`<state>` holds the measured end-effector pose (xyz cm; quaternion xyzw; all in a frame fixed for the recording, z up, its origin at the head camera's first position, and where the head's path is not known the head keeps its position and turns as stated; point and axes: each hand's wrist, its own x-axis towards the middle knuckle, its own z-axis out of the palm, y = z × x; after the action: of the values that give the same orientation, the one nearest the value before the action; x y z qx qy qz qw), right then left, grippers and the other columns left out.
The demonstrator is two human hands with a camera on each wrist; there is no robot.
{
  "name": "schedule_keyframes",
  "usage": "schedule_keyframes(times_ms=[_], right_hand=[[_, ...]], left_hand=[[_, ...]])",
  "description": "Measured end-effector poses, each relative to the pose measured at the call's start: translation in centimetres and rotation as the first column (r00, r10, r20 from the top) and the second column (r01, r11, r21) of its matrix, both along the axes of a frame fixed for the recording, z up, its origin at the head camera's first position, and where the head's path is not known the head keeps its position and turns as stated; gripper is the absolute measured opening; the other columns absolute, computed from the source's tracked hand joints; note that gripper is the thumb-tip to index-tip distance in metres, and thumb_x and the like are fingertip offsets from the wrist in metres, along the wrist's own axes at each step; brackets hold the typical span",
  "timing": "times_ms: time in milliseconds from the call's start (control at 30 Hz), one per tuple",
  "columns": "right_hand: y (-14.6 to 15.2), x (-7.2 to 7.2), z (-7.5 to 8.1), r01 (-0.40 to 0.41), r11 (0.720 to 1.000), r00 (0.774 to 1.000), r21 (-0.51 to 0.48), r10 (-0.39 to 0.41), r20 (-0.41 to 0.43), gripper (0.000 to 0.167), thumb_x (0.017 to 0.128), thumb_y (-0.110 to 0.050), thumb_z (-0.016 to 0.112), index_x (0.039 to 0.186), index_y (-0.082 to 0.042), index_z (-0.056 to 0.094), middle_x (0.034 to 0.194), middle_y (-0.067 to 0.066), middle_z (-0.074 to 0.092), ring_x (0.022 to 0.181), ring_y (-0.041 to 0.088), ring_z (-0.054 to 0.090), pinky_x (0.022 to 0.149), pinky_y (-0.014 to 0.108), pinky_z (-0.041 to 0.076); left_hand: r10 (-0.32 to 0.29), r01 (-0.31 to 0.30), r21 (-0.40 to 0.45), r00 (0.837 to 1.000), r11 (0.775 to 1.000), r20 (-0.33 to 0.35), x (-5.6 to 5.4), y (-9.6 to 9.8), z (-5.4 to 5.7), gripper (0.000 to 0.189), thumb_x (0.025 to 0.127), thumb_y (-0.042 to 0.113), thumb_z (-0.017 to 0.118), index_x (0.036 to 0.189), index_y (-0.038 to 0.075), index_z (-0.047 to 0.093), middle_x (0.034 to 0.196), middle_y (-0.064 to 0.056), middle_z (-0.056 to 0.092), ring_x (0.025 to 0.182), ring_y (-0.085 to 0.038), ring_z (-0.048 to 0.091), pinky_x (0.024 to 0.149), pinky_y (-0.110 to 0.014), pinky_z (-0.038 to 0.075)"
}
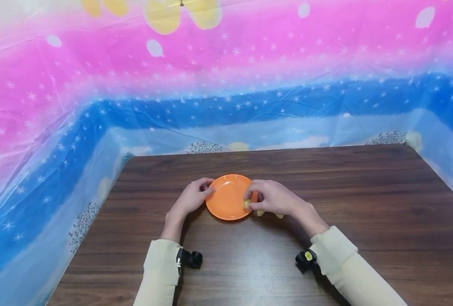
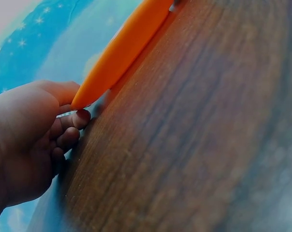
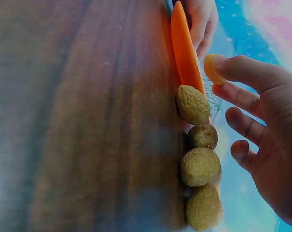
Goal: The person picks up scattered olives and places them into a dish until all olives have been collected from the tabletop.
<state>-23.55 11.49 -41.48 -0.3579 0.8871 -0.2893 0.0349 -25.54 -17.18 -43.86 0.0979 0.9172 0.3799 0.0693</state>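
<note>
An orange plate [image 1: 228, 197] lies on the brown wooden table. My left hand [image 1: 191, 197] pinches its left rim, thumb above and fingertips below, as the left wrist view shows. Over the plate's right side, my right hand [image 1: 275, 197] pinches a small yellowish piece of dried fruit [image 3: 212, 70] between thumb and index finger, the other fingers loosely bent. Several wrinkled, yellow-brown dried fruits [image 3: 200, 166] sit in a line beside the plate in the right wrist view. In the head view the right hand mostly hides them.
The wooden table [image 1: 364, 204] reaches out on both sides. Around its far and side edges hangs a pink and blue patterned cloth [image 1: 226, 85]. A small black camera [image 1: 193, 259] is strapped to the left wrist, another black camera [image 1: 304, 261] to the right.
</note>
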Motion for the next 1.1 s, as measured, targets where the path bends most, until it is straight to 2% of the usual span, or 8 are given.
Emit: schedule_keyframes(times_ms=[233,467,867,1100], right_hand=[[-1.5,-1.7,0.8,0.019,0.999,1.000,0.042,-0.019,0.004,0.010,0.092,-0.029,0.072,0.101,-0.028,0.072,0.104,-0.013,0.063,0.087,0.012,0.059,0.079,0.031,0.048],[-2.6,-3.5,1.2,0.031,0.996,0.999,0.086,-0.033,0.018,0.012,0.090,-0.031,0.073,0.101,-0.026,0.072,0.106,-0.008,0.064,0.088,0.015,0.057,0.079,0.032,0.048],[-3.4,-5.3,0.4,0.058,0.994,0.995,0.091,-0.066,0.079,0.015,0.090,-0.030,0.074,0.103,-0.023,0.071,0.105,-0.005,0.064,0.092,0.015,0.059,0.084,0.033,0.051],[-3.9,-5.9,0.0,0.065,0.992,0.996,0.107,-0.071,0.057,0.016,0.090,-0.030,0.074,0.103,-0.022,0.071,0.104,-0.004,0.064,0.093,0.015,0.059,0.087,0.035,0.050]], left_hand=[[0.001,-0.001,0.007,1.000,1.000,-0.001,0.1,-0.2,0.1,0.038,0.101,0.034,0.056,0.134,0.016,0.060,0.095,-0.006,0.057,0.082,-0.020,0.052,0.072,-0.032,0.040],[0.007,-0.007,0.015,1.000,1.000,0.009,0.0,-0.1,0.0,0.038,0.101,0.034,0.057,0.135,0.017,0.059,0.096,-0.006,0.057,0.083,-0.021,0.052,0.072,-0.032,0.041],[0.002,-0.002,0.028,1.000,1.000,0.009,-0.3,0.0,-0.2,0.037,0.101,0.033,0.057,0.134,0.016,0.060,0.096,-0.006,0.057,0.084,-0.020,0.052,0.074,-0.032,0.041],[0.008,-0.008,0.019,1.000,1.000,0.017,-0.3,0.0,-0.1,0.038,0.101,0.034,0.057,0.135,0.018,0.060,0.097,-0.006,0.058,0.085,-0.020,0.053,0.075,-0.033,0.040]])
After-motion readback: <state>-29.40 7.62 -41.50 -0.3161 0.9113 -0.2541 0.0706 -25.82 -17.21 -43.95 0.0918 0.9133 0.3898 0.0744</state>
